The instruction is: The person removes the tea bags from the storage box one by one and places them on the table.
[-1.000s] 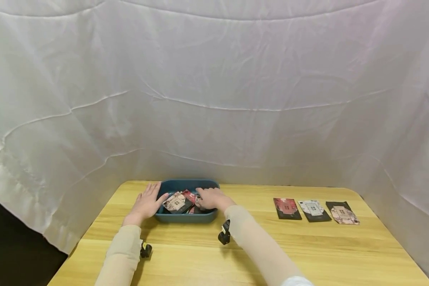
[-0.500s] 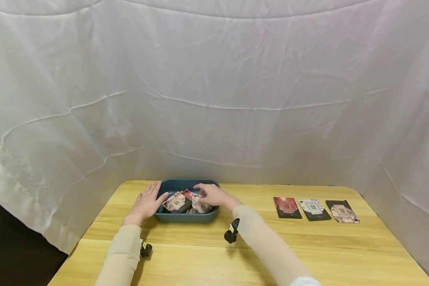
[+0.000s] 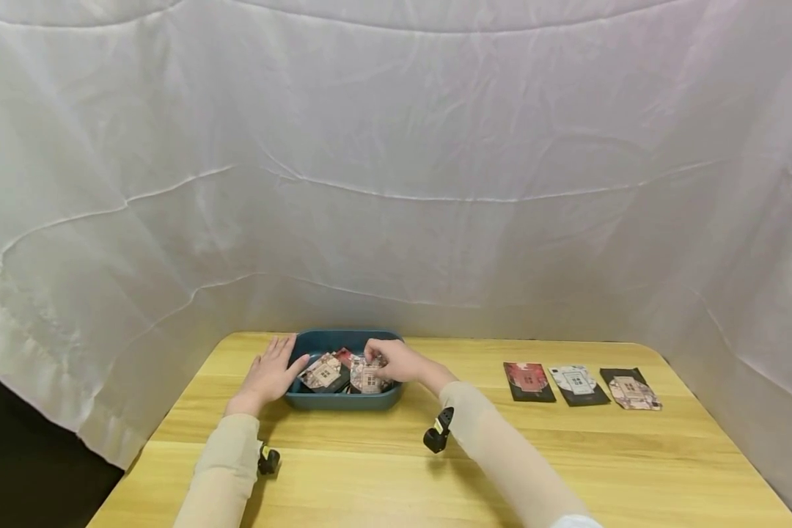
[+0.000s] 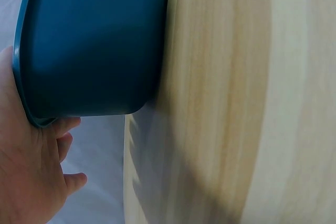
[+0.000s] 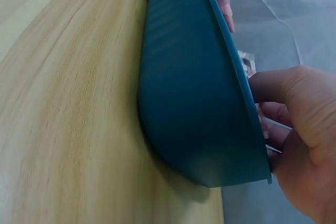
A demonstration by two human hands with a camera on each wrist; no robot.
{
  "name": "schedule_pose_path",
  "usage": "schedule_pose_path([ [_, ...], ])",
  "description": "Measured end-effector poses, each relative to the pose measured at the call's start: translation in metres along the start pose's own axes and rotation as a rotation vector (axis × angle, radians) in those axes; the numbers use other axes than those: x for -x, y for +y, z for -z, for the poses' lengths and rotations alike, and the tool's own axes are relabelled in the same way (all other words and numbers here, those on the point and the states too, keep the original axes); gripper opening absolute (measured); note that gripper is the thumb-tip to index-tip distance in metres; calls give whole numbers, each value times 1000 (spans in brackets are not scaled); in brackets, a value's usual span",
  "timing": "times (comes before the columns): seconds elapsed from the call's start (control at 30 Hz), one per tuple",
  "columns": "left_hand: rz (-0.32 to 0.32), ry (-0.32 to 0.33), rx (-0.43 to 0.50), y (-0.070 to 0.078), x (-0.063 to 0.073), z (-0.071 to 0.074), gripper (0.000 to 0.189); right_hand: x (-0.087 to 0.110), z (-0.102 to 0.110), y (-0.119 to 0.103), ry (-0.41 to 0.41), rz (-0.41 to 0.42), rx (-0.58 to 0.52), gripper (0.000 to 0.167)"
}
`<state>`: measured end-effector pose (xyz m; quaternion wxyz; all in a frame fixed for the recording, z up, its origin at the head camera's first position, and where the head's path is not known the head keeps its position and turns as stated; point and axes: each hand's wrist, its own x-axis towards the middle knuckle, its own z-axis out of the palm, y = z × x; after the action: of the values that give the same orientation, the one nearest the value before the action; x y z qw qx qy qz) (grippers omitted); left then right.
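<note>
Drapes [image 3: 396,220] back a wooden table [image 3: 343,469]; left fingers [image 3: 284,352] spread, right [image 3: 375,350] apparently pinch a packet [image 3: 367,380].

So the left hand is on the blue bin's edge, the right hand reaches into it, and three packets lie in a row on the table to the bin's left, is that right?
Not quite: the three packets lie to the right of the blue bin, as the head view shows. The rest stands.
</note>
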<state>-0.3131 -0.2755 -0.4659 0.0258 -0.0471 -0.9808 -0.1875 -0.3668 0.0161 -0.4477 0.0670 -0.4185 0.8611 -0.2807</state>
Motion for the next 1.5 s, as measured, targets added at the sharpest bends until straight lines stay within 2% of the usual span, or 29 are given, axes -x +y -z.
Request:
schedule_pose_path([
  [0.17,6,-10,7,0,1,0,77,6,1,0,3,8,-13,18],
  [0.33,4,-8,7,1,1,0,77,12,3,3,45,-4,-113,16],
  [0.53,1,-6,4,0,1,0,76,22,6,8,149,1,-234,14],
  [0.93,1,-7,-3,-1,1,0,78,43,11,19,388,-82,-448,26],
  [1.13,1,-9,-2,0,0,0,79,57,13,27,541,-145,-500,30],
  [1.23,4,-11,2,0,0,0,76,67,14,33,602,-205,-501,32],
  [1.5,2,-7,12,1,1,1,78,102,21,53,665,-385,-488,38],
])
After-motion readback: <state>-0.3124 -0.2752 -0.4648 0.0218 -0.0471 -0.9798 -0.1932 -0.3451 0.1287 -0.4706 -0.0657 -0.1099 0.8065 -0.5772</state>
